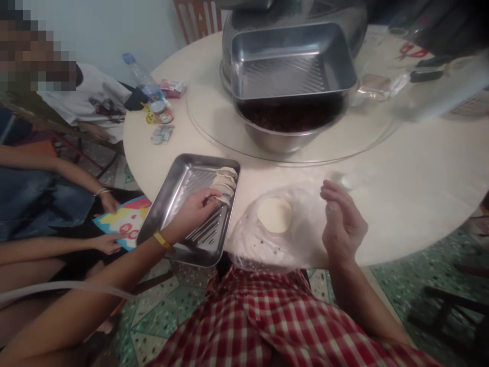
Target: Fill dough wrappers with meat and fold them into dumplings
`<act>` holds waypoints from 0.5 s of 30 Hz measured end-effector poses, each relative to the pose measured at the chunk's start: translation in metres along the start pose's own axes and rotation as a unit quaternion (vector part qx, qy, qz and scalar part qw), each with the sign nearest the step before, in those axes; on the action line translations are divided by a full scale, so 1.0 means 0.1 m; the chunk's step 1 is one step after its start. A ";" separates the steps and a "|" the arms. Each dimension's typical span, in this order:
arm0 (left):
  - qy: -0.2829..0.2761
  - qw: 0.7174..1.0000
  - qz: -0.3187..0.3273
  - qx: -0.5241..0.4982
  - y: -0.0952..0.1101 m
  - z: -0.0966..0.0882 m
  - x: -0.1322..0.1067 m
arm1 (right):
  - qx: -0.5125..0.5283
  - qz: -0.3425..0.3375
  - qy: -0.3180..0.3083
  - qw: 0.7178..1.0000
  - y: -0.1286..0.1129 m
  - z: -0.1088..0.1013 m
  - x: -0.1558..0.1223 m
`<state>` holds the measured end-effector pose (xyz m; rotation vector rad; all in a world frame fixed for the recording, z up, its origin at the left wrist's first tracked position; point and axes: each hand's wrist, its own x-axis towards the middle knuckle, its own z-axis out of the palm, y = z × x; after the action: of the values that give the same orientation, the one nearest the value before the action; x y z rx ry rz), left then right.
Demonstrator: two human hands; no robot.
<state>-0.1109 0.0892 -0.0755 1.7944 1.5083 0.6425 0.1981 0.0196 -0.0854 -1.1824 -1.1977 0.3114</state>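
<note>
In the head view, my left hand [198, 208], with a yellow band at its wrist, reaches into a metal tray [225, 237]. Its fingertips pinch the nearest dumpling [223, 200] of a short row. Several pale folded dumplings [226, 179] lie overlapping along the tray's right side. My right hand [344, 224] is raised just right of a plastic bag [305, 211], its fingers stretched out and nothing in it. A round dough wrapper [275, 214] lies flat on the bag, left of that hand.
A large bowl [284, 140] of dark filling stands on the glass turntable [214, 127], with an empty metal tray [294, 76] resting over it. A bottle [141, 76] and a small jar [161, 112] stand at the left. Beside me, a person's hands hold a colourful fan [126, 221].
</note>
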 end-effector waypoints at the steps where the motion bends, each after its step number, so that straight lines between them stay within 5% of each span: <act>1: -0.001 0.998 0.043 0.036 0.00 0.00 0.00 | 0.000 0.002 0.001 1.000 0.00 0.00 0.00; 6: -0.006 0.949 0.218 0.230 -0.01 0.01 0.04 | -0.004 0.008 0.004 1.000 0.03 0.01 -0.02; 10: -0.013 0.915 0.253 0.314 0.01 0.05 0.10 | -0.013 0.016 0.008 1.000 0.06 0.01 -0.02; 15: -0.028 0.915 0.253 0.314 0.05 0.06 0.13 | -0.003 0.035 0.019 0.999 0.11 0.00 -0.03</act>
<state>-0.1005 0.1005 -0.0757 2.7228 1.2918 0.3428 0.2012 0.0220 -0.0966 -1.2319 -1.1266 0.3361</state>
